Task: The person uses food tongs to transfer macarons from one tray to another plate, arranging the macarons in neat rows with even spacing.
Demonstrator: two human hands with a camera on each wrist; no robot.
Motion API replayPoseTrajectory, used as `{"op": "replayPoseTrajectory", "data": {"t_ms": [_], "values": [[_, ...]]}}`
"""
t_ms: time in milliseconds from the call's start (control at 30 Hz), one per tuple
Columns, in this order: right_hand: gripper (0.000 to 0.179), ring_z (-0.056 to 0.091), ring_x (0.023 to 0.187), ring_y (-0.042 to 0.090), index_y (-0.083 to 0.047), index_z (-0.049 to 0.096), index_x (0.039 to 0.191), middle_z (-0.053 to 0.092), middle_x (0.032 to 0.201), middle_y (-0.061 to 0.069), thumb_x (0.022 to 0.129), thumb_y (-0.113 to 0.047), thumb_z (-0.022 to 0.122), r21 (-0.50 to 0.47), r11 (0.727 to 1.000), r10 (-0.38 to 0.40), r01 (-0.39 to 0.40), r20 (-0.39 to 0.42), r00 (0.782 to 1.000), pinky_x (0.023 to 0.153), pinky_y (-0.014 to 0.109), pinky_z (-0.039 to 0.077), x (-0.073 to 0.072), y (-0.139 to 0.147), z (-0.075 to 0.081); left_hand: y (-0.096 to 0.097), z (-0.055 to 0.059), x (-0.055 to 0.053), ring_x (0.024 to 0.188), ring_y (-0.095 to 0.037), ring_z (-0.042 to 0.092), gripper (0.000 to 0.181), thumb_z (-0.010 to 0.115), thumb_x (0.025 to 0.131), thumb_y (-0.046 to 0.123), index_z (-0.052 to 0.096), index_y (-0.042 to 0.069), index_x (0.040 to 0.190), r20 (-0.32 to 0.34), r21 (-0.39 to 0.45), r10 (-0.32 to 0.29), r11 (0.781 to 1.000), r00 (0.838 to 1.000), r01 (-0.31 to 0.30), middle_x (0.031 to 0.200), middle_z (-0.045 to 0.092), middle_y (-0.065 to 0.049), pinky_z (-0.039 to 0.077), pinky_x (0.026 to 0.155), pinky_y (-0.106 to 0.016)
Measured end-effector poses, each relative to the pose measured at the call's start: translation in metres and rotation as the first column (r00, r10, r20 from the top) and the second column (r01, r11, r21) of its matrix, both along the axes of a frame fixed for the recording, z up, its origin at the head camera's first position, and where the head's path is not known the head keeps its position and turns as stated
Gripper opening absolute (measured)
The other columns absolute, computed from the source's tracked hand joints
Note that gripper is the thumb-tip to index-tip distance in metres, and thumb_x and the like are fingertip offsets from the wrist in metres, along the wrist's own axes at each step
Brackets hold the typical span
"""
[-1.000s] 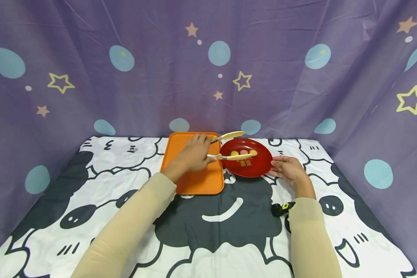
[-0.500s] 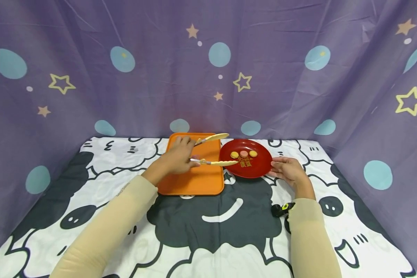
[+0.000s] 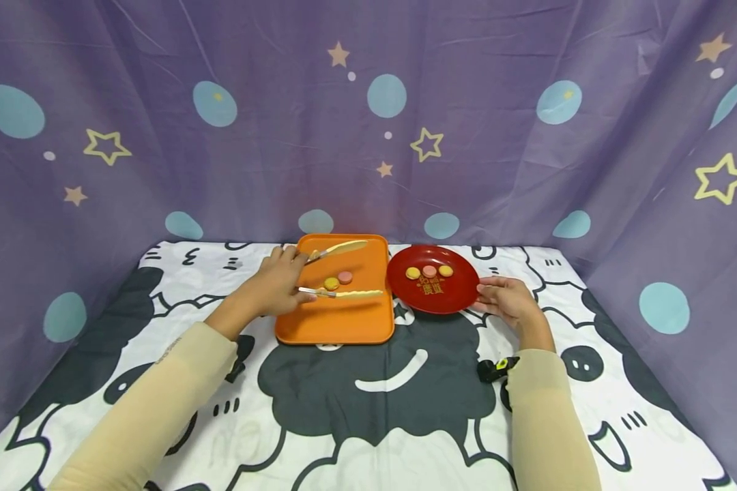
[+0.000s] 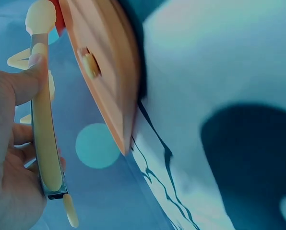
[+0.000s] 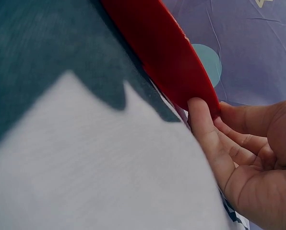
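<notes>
Gripping the tongs (image 3: 359,294) in the left hand (image 3: 278,285), thumb laid along one arm in the left wrist view; spread wide at the tips, with one arm slanting toward the far edge of the tray (image 3: 338,327) and the other ending just short of its right edge, as seen from the head; framing a yellow macaron (image 3: 331,284) and a pink macaron (image 3: 345,277), both lying on the tray just beside each other, well in from the edges; with the yellow nearer to the tongs' lower arm, the pink slightly farther back and to the right.

Pinching the right rim of the plate (image 3: 457,296) between thumb and fingers of the right hand (image 3: 508,300); set close against the tray's right edge, perhaps overlapping it, hard to judge from this angle; bearing a row of three macarons (image 3: 429,271), yellow, pink, yellow, just behind gold lettering (image 3: 432,286).

Good room on the tray's near part, below the tongs; a broad run of patterned cloth (image 3: 399,409) from there toward the body, between the sleeves (image 3: 160,402); much tighter at the back, with the curtain (image 3: 491,41) rising just behind tray and plate.
</notes>
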State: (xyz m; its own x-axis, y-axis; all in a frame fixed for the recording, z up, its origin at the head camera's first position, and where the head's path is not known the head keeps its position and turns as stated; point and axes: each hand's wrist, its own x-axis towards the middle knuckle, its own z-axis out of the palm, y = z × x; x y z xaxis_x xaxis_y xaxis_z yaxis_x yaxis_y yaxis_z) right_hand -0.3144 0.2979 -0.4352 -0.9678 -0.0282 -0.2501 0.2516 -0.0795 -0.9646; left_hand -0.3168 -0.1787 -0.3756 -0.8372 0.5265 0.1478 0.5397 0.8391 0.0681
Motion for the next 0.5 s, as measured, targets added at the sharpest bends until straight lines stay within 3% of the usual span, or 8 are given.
{"op": "replayPoseTrajectory", "data": {"t_ms": [500], "values": [[0.042,0.071,0.08,0.018,0.014,0.043,0.141,0.07,0.093,0.008,0.103,0.001,0.056,0.005,1.0,-0.02,0.02,0.004,1.0,0.077,0.034,0.06,-0.001,-0.001,-0.001,-0.041,-0.006,0.013,0.11,-0.041,0.043,0.078,0.078,0.089,0.043,0.05,-0.009,0.14,-0.046,0.016,0.007,1.0,0.999,-0.006,0.129,0.05,-0.026,0.038,0.085,-0.054]]}}
